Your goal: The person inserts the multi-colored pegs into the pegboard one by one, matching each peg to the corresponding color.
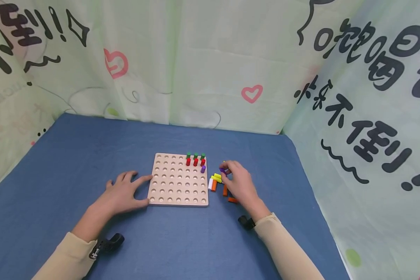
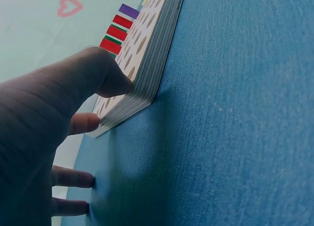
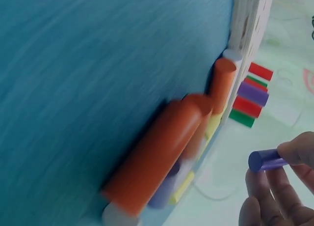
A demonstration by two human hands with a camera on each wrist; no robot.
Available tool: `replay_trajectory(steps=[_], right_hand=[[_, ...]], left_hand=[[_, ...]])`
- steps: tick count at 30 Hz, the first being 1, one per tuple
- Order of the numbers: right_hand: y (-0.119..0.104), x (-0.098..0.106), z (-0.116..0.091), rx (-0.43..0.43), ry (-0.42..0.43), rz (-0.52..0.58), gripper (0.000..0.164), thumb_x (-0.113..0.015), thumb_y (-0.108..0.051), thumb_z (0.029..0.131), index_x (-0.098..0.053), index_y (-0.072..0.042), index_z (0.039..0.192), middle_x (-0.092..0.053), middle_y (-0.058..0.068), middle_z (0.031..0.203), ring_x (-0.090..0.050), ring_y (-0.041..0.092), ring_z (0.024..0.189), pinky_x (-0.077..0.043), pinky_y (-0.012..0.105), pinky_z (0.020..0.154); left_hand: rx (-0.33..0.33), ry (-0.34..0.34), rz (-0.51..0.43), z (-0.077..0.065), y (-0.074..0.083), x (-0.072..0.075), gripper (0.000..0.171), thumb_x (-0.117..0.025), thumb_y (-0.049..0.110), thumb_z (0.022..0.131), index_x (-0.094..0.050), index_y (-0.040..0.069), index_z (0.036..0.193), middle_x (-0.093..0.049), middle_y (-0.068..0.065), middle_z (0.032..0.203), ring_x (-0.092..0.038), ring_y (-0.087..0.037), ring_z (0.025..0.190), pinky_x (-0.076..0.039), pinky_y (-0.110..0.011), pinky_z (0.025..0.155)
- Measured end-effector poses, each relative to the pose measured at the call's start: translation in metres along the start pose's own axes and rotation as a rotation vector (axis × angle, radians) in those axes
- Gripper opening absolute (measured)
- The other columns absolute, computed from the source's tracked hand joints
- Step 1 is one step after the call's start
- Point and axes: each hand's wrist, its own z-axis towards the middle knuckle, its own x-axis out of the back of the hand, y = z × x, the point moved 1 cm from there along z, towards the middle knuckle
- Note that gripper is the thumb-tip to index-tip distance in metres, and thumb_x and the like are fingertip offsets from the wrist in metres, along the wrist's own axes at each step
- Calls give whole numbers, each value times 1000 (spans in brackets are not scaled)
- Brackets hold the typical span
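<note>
A square wooden pegboard [image 1: 173, 182] with rows of round holes lies on the blue cloth. Green pegs [image 1: 195, 155] and red pegs [image 1: 195, 162] stand at its far right corner, with one purple peg [image 1: 203, 169] just in front of them. My left hand [image 1: 124, 194] touches the board's left edge with thumb and index fingertip, the other fingers spread on the cloth. My right hand [image 1: 239, 182] pinches another purple peg [image 3: 267, 159] between thumb and fingers, held above the loose pegs to the right of the board.
Beside the board's right edge lie loose pegs: a white peg [image 1: 210, 184], yellow pegs [image 1: 217, 177] and orange pegs [image 1: 225, 190]. In the right wrist view a loose purple peg [image 3: 163, 192] lies behind an orange one. Printed curtains surround the blue table [image 1: 182, 241].
</note>
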Motion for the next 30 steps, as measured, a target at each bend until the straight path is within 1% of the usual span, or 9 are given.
replay_trajectory(steps=[6,13,18,21,25,30], right_hand=[[-11,-8,3,33,11,27,19,-73,-9,96,-72,-13,115,-67,5,112,-67,20,97,-60,37,84],[-21,-18,10,27,24,115,20,-74,-7,94,-70,-10,114,-65,6,111,-69,19,99,-60,36,90],[-28,-23,15,50,48,154,18,-73,-8,95,-69,-8,112,-65,7,110,-69,19,98,-61,35,88],[-29,-26,18,60,59,138,16,-74,-11,95,-68,-11,110,-66,6,107,-69,18,97,-60,35,88],[-30,-27,21,55,54,105,13,-76,-17,95,-69,-16,106,-71,2,104,-69,20,98,-58,41,89],[-29,-30,25,68,50,55,10,-76,-23,96,-72,-18,103,-75,2,101,-70,23,97,-48,50,100]], left_hand=[[2,0,-4,-1,0,-1,75,-70,50,87,-49,26,155,-38,-30,155,-32,-58,142,-28,-87,98],[6,0,-3,0,-1,-1,76,-70,51,87,-49,26,155,-38,-30,155,-32,-58,143,-27,-87,99],[4,-3,-7,-1,-2,-1,76,-70,51,87,-49,26,155,-38,-30,155,-32,-58,143,-27,-87,99],[3,-1,-8,-1,-2,-1,76,-70,51,87,-49,27,155,-38,-30,155,-33,-58,142,-28,-87,99],[0,-2,-8,0,-2,-2,76,-70,52,87,-48,27,156,-38,-30,155,-32,-58,143,-28,-87,99],[-2,1,-4,0,-3,-3,75,-70,52,88,-48,28,156,-38,-29,156,-32,-57,143,-27,-87,99]])
